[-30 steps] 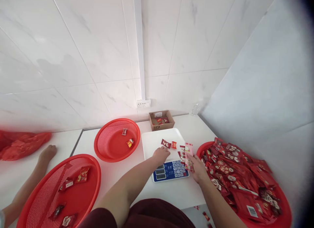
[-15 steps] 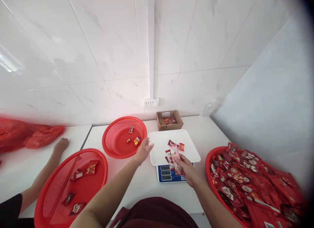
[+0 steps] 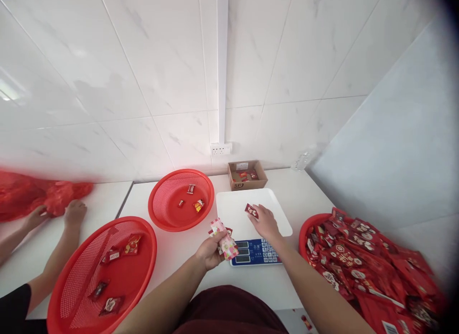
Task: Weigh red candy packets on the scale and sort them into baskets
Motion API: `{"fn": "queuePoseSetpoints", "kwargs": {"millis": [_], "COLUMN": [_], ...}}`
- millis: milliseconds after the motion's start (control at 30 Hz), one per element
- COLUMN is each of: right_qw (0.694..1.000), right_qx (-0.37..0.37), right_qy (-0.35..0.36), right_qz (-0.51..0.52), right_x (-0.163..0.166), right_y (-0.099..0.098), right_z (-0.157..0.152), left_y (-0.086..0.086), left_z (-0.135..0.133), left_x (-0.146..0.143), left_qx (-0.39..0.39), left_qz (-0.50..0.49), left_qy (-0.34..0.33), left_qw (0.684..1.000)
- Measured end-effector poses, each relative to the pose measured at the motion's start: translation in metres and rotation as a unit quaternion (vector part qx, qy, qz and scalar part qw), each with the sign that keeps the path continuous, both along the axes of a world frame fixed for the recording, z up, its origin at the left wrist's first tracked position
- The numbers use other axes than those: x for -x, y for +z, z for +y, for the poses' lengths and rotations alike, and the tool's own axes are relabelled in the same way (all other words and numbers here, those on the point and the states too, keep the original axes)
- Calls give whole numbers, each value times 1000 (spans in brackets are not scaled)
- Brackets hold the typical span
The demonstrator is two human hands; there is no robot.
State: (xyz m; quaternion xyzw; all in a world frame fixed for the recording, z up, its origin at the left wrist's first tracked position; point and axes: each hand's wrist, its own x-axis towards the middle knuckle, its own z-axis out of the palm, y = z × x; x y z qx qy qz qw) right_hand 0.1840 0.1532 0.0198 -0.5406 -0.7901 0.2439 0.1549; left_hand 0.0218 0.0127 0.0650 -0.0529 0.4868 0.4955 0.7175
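Observation:
In front of the scale's left side, my left hand [image 3: 211, 251] is closed around a small bunch of wrapped packets [image 3: 226, 245], pink and white with some dark red behind. My right hand [image 3: 265, 222] is over the white weighing tray [image 3: 229, 205], its fingertips closed on the end of a small dark red candy packet [image 3: 251, 210]. Whether anything else is under those fingers is hidden. The blue scale panel [image 3: 256, 252] with its displays and keys shows between my hands.
Red baskets with a few candies stand at the back [image 3: 181, 224] and front left [image 3: 152, 257]. A heaped red basket [image 3: 304, 228] is at right, a cardboard box [image 3: 247, 184] behind the tray. At far left, a co-worker's hands [image 3: 75, 212] touch a red plastic bag [image 3: 60, 195].
The pink packets passed from my right hand to my left, which came down toward me. My right hand moved onto the tray. The orange-red candy there no longer shows. A co-worker's second hand appeared.

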Motion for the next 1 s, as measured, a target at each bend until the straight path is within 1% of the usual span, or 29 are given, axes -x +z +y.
{"fn": "queuePoseSetpoints", "kwargs": {"millis": [67, 133, 200, 300, 367, 433, 500, 567, 633, 767, 833, 900, 967, 1000], "right_qw": [995, 991, 992, 997, 999, 999, 995, 987, 976, 952, 909, 873, 849, 843], "right_qx": [-15, -12, -21, -31, -12, 17, 55, 96, 141, 212, 288, 340, 369, 373], "right_qy": [-30, -32, -22, -13, -16, -35, -66, -85, -79, -35, -45, -43, -11, 11], "right_qz": [-94, -129, -119, -72, -39, -7, 44, 101, 148, 218, 299, 347, 377, 387], "right_x": [-2, -3, -4, -4, -5, -4, 2, 14, 36, 95, 123, 146, 159, 162], "right_y": [-7, -15, -23, -30, -31, -29, -24, -16, -6, 21, 37, 52, 63, 67], "right_z": [15, 20, 20, 19, 21, 25, 28, 29, 27, 20, 17, 16, 14, 12], "left_y": [3, 5, 8, 10, 8, 4, 0, -2, -2, 0, 1, 1, 2, 3], "left_z": [-7, -15, -24, -38, -47, -54, -59, -62, -63, -61, -60, -59, -59, -58], "left_x": [1, 1, 4, 16, 25, 34, 39, 42, 41, 37, 34, 32, 31, 31], "left_qx": [11, 27, 38, 45, 44, 43, 46, 51, 52, 45, 41, 41, 40, 40], "left_qz": [11, 25, 36, 51, 58, 59, 60, 59, 55, 41, 35, 32, 31, 31], "left_qy": [-10, -16, -13, 4, 19, 30, 43, 52, 52, 38, 33, 29, 30, 32], "left_qw": [1000, 999, 999, 998, 997, 997, 996, 996, 996, 997, 998, 998, 998, 998]}}
